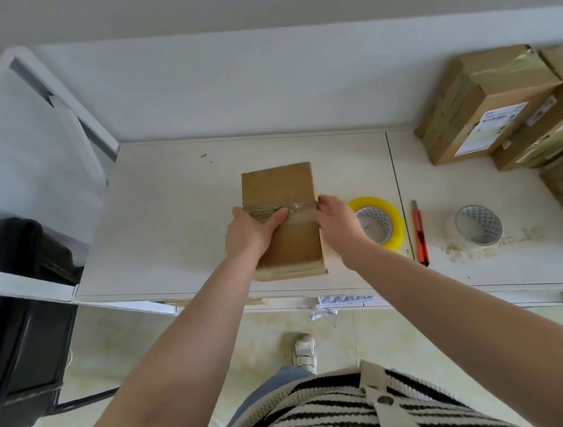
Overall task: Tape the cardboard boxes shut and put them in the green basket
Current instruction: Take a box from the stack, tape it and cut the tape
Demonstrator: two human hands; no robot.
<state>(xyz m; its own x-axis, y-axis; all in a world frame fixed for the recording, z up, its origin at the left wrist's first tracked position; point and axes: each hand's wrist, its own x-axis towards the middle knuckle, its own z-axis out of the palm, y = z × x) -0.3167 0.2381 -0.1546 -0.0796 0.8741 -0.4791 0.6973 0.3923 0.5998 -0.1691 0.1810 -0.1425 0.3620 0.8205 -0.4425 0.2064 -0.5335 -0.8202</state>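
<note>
White laminate tabletop (169, 203) against a pale wall; on it, near the front edge, we see a flat brown cardboard box (279, 186) lying under both hands. Our left hand (252, 228) grips the box's left edge, thumb laid along a strip of clear tape (298, 208) that crosses the top. Our right hand (337, 220) curls over the right edge, fingertips pressing the tape's end down. Just right of that hand lies a yellow-tinted roll of packing tape (385, 218), then a red utility knife (419, 231) and a second, clear tape roll (477, 227). Taped brown parcels (489, 100) are stacked at the far right
</note>
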